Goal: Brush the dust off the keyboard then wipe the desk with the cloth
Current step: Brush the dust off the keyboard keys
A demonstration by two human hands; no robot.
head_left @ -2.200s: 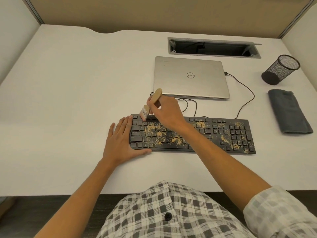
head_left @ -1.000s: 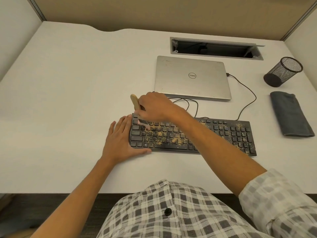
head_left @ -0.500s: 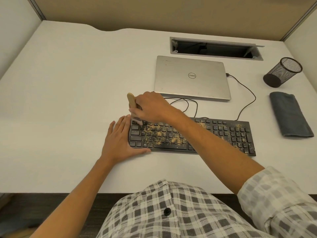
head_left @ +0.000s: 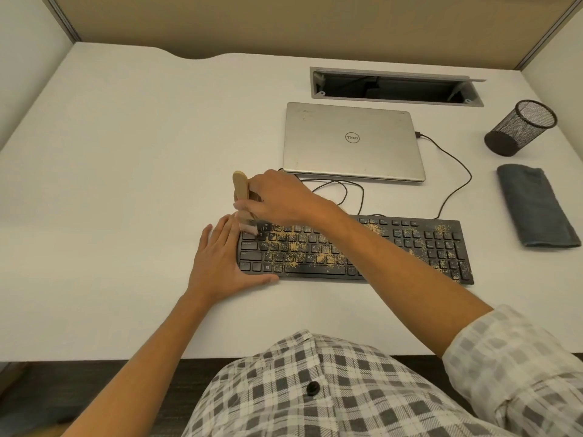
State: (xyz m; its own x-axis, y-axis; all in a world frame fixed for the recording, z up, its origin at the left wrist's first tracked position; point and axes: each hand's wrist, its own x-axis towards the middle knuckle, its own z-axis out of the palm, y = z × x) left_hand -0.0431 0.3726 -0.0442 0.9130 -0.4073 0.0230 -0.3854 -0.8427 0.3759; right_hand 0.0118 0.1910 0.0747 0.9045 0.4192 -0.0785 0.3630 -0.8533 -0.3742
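White desk: right hand grips brush on dusty keyboard, left hand flat beside it

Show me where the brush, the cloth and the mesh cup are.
brush (head_left: 240,187), head view, on its wooden handle.
cloth (head_left: 533,206), head view, middle of the folded grey fabric.
mesh cup (head_left: 517,130), head view, on its side wall.

I see my right hand gripping the brush, bristles on the dusty keyboard at its nine o'clock end; my left hand lies flat there, cloth at three o'clock.
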